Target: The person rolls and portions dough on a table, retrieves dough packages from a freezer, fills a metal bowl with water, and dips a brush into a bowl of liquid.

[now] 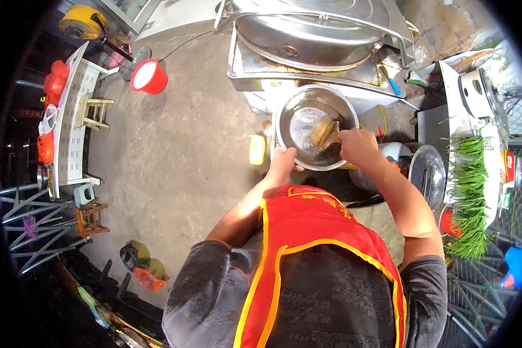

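Observation:
A round stainless steel basin (284,110) is tilted in front of me, its shiny inside facing up. My left hand (283,161) grips the near left part of its rim, the thumb over the edge and the fingers beneath. Inside the basin is a tan, bristly brush (325,134), and my right hand (356,145) is closed around its end over the right side of the rim. The brush head lies close to the basin's inner wall; I cannot tell if it touches.
A large lidded steel pot (307,40) stands on the steel stove (243,66) just ahead. Green stalks (470,191) lie along the white table (493,197) at right. A red bucket (149,76) stands on the concrete floor, near a white slatted table (75,116) and wooden stool (93,217).

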